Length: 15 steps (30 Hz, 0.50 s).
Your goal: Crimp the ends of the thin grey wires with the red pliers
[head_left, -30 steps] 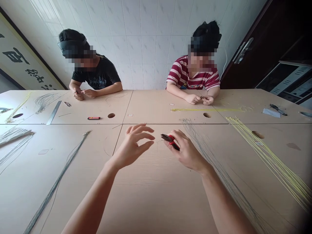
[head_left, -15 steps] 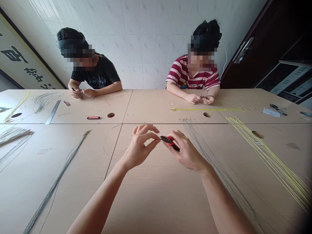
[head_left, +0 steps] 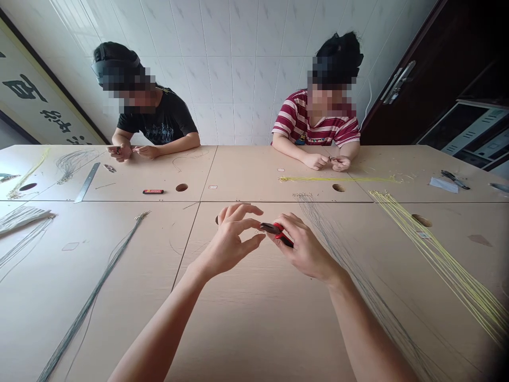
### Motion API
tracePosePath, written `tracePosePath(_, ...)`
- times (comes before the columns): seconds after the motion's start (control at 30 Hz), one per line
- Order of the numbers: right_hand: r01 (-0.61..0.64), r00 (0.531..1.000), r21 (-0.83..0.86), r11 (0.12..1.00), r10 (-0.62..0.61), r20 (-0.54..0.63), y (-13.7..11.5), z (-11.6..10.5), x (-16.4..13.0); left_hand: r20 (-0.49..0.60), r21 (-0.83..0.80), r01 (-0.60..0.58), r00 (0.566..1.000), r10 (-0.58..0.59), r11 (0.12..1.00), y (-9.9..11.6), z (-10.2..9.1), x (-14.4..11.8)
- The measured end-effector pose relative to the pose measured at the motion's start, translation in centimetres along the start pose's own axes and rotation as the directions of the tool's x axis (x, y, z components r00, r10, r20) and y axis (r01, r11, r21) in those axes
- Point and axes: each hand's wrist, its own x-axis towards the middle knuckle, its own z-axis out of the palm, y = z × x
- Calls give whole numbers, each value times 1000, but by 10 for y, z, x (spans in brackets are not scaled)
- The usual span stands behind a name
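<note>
A small pair of pliers with red handles and dark metal nose point(head_left: 276, 232) sits above the middle of the pale, smooth wood-grain desk point(head_left: 254, 318), gripped in the right hand point(head_left: 304, 246), whose fingers curl round the handles. The dark nose points left toward the left hand point(head_left: 233, 239). That hand has thumb and forefinger drawn narrowly together just at the pliers' tip, the other fingers fanned above; whatever it pinches is too fine to make out.

Just right of the right hand, a sheaf of thin grey wires point(head_left: 358, 276) runs diagonally down the desk. Farther right lies a bundle of thin yellow cords point(head_left: 445, 260), spread like a fan. On the left a long grey wire bundle point(head_left: 95, 297) slants across the desk.

Across the desk sit two people: one in a black T-shirt point(head_left: 159, 124), one in a red-and-white striped shirt point(head_left: 318, 124), each with hands close together. A flat steel ruler point(head_left: 87, 183) and a small red-and-black bar point(head_left: 153, 191) lie near the first.
</note>
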Motion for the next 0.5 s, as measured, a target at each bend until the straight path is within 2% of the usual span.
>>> tracePosePath(0.17,11,1000,-1,1000,-11,26,1,2,0,-3,40,-41,999,41,998,3,0,1)
tracePosePath(0.3,-42,999,48,998,41,23,1,0,0,-18,-2,-31,999,31,1000,2,2,3)
tracePosePath(0.4,-118,990,272,955,133,-37,2,-1,1,-104,-157,80,990,-97,984,-1,3,4)
tracePosePath(0.47,-169,973,507,845,226,-51,2,3,3,-153,-316,154,965,-211,936,-4,4,4)
tracePosePath(0.5,-191,961,627,755,273,-37,2,7,4,-162,-397,172,954,-254,901,-5,4,3)
